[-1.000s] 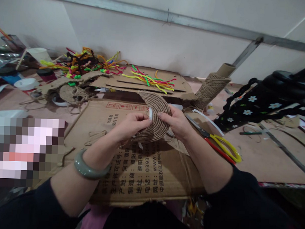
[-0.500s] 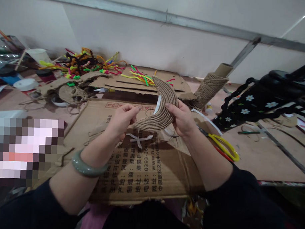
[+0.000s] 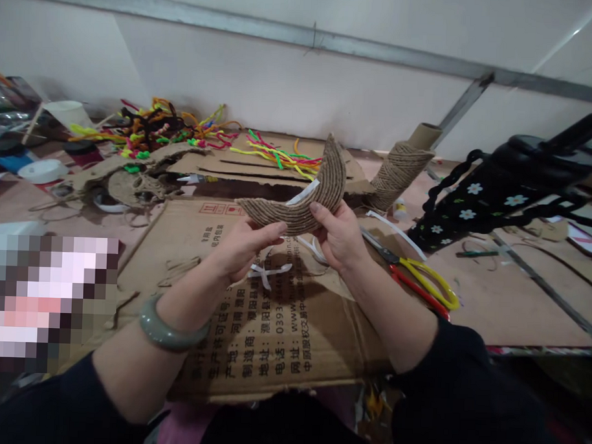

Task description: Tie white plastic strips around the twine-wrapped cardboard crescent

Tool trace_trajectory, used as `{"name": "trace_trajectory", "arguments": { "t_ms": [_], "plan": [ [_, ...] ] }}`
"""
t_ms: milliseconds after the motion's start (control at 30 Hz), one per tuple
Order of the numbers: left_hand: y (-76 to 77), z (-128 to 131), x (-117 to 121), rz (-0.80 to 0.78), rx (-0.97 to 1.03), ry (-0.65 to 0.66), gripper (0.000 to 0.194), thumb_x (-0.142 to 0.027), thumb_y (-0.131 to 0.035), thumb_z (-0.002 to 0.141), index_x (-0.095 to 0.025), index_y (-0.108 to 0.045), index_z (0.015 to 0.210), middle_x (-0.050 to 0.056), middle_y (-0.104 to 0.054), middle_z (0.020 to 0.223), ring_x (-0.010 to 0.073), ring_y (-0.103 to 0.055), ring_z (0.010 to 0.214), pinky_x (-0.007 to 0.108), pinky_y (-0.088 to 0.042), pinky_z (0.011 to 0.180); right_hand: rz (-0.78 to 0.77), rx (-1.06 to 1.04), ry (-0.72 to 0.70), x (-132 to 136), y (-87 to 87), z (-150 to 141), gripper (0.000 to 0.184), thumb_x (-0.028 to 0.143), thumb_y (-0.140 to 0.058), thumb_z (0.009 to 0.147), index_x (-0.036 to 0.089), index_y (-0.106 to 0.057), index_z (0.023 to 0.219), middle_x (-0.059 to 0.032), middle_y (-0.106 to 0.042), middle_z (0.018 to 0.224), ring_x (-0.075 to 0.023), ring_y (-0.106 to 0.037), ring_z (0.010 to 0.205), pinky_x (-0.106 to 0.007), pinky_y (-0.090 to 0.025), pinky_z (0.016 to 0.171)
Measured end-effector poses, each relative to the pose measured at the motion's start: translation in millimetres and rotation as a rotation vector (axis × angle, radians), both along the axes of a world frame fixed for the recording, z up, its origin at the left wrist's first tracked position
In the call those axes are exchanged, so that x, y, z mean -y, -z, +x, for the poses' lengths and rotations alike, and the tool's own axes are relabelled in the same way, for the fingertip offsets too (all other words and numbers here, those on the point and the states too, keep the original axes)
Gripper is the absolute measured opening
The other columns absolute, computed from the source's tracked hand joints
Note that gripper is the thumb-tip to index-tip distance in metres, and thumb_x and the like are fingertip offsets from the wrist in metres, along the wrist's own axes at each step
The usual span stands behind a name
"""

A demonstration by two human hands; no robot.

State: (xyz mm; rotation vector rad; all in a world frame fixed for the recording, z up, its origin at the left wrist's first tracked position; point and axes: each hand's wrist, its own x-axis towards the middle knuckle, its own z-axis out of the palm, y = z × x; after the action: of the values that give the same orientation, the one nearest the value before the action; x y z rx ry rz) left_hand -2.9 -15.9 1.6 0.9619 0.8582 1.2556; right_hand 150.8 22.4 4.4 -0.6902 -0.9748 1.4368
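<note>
Crescent point(image 3: 304, 203) raised, between both fingers point(image 3: 320, 213)

A pinkish table point(image 3: 19, 202) carries a flattened printed cardboard box point(image 3: 272, 338). Right of the box lie yellow-handled scissors point(image 3: 423, 281); beyond it stands a tilted twine spool point(image 3: 399, 174). Behind the box lie coloured pipe cleaners point(image 3: 158, 130), and to its left a white tape roll point(image 3: 43, 171).

Crescent point(image 3: 301, 206): tan twine, ridged rows. Right of it: scissors point(image 3: 420, 281) yellow/red handles; bag point(image 3: 476, 205) black, white flowers. Left: jade-green bangle point(image 3: 168, 327). Behind: neon multicolour pipe cleaners point(image 3: 153, 129).
</note>
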Motion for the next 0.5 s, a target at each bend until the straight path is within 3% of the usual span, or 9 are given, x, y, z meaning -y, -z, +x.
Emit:
{"name": "trace_trajectory", "arguments": {
  "t_ms": [167, 267, 367, 500],
  "plan": [
    [3.0, -2.4, -5.8, 0.033, 0.132, -0.076, 0.028, -0.031, -0.077, 0.065, -0.017, -0.072, 0.089, 0.006, -0.074, 0.090, 0.0232, -0.067, 0.091, 0.036, -0.051, 0.086, 0.037, 0.108, -0.114, 6.0, 2.7, -4.4, 0.033, 0.033, -0.080, 0.058, 0.020, -0.063, 0.082, 0.0002, -0.069, 0.083, -0.0150, -0.064, 0.078, -0.036, -0.054, 0.083],
    [2.8, -4.9, -8.0, 0.074, 0.118, -0.099, 0.023, -0.025, -0.076, 0.067, -0.016, -0.073, 0.088, 0.006, -0.075, 0.089, 0.0224, -0.068, 0.091, 0.035, -0.051, 0.089, 0.101, 0.198, -0.079, 0.3, 4.5, -0.2, 0.035, 0.036, -0.079, 0.060, 0.021, -0.060, 0.085, -0.0005, -0.067, 0.085, -0.0155, -0.063, 0.079, -0.036, -0.053, 0.082],
    [2.1, -5.3, -7.5, 0.095, 0.082, -0.088, 0.022, -0.024, -0.075, 0.068, -0.016, -0.074, 0.089, 0.006, -0.075, 0.089, 0.0218, -0.068, 0.089, 0.035, -0.052, 0.087, 0.320, 0.295, 0.202, -5.0, 2.7, 7.7, 0.037, 0.038, -0.073, 0.068, 0.023, -0.054, 0.096, -0.0029, -0.064, 0.097, -0.0164, -0.062, 0.088, -0.036, -0.052, 0.083],
    [1.3, -3.8, -5.1, 0.055, 0.007, -0.097, 0.019, -0.024, -0.075, 0.067, -0.016, -0.074, 0.084, 0.006, -0.075, 0.086, 0.0202, -0.068, 0.083, 0.034, -0.053, 0.085, 0.746, 0.582, 0.646, 2.4, -8.0, 17.7, 0.029, 0.029, -0.063, 0.079, 0.024, -0.052, 0.105, -0.0068, -0.059, 0.112, -0.0197, -0.057, 0.107, -0.040, -0.048, 0.092]
  ]
}}
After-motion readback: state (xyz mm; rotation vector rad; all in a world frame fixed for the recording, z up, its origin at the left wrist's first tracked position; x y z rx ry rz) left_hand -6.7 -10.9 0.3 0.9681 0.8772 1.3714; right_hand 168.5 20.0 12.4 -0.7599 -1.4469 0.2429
